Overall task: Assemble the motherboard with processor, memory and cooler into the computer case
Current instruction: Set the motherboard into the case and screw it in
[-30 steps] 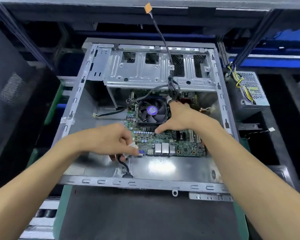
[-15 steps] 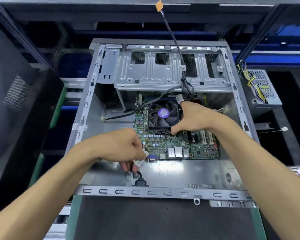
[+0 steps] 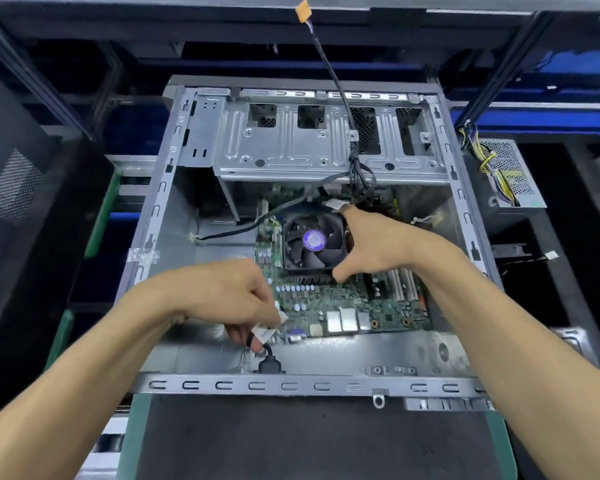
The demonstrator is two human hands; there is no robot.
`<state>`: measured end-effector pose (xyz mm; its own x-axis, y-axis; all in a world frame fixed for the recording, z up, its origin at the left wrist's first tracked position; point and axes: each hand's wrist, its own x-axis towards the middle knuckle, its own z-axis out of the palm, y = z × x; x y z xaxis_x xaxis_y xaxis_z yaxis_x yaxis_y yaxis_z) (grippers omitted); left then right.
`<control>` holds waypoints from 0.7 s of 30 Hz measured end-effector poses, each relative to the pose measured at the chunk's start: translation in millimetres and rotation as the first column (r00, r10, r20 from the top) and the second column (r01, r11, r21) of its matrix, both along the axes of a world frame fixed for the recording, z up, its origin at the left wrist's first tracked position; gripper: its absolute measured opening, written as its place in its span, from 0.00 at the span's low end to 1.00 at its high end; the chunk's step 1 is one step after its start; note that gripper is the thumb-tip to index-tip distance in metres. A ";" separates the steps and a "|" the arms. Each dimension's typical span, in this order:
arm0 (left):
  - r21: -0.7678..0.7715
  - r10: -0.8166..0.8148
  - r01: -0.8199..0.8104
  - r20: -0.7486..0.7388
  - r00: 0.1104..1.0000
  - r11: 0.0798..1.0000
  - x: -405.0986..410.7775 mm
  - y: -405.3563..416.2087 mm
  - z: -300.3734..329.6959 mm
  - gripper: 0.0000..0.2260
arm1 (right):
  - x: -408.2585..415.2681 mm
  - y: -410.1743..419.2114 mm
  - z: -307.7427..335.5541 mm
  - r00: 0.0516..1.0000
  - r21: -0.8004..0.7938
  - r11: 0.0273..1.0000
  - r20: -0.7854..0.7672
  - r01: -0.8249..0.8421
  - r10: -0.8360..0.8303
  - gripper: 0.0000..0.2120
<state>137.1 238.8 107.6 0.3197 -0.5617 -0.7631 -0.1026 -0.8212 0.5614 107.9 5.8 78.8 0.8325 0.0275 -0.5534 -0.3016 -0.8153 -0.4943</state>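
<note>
Case: computer case [image 3: 326, 386] lies open on its side, metal frame all around
Motherboard: green motherboard [image 3: 343, 306] sits inside the case, toward the right half of the floor
Cooler: black cooler fan [image 3: 314, 242] with a purple sticker sits on top of the motherboard
Memory: white memory slots [image 3: 400, 284] stand on the board just right of the cooler, partly behind the right wrist
Left hand: left hand [image 3: 229, 299] is at the near left corner of the motherboard; its fingers are curled and pinch a small white tag [image 3: 265, 332] on a black cable [image 3: 269, 362] that runs down to the near wall of the case
Right hand: right hand [image 3: 378, 244] holds the cooler, thumb on its near edge and pointer finger stretched to its far corner
Drive cage: silver drive cage [image 3: 326, 143] fills the far end of the case
Long wire: black wire with an orange plug [image 3: 303, 10] sticks up past the cage
Power box: power supply [image 3: 506, 174] with yellow wires sits outside the case, on the right
</note>
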 end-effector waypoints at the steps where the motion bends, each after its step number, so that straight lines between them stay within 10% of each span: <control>1: 0.004 -0.017 0.017 -0.001 1.000 1.000 -0.5 0.2 0.9 0.17 | -3.3 0.4 -0.4 1.000 -0.004 1.000 -0.017 -0.020 0.020 0.45; 6: 0.111 0.072 -0.096 0.209 0.975 0.989 6.2 -0.6 -12.4 0.20 | -10.6 2.6 -5.9 0.995 -0.059 0.995 -0.060 -0.077 0.074 0.51; 9: 0.305 -0.137 0.018 0.373 0.918 0.952 9.5 -2.0 -24.9 0.17 | -11.8 5.3 -3.6 0.995 -0.049 0.995 -0.047 -0.092 0.090 0.57; 21: 0.346 -0.257 0.154 0.273 0.927 0.925 6.5 -7.8 -26.0 0.13 | -23.5 22.3 12.0 0.963 -0.208 0.941 -0.028 -0.266 0.267 0.47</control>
<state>143.6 231.0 81.7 0.4706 -0.3890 -0.7919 -0.4139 -0.8900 0.1912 84.4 28.1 90.7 0.8108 0.1330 -0.5700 -0.0589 -0.9503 -0.3056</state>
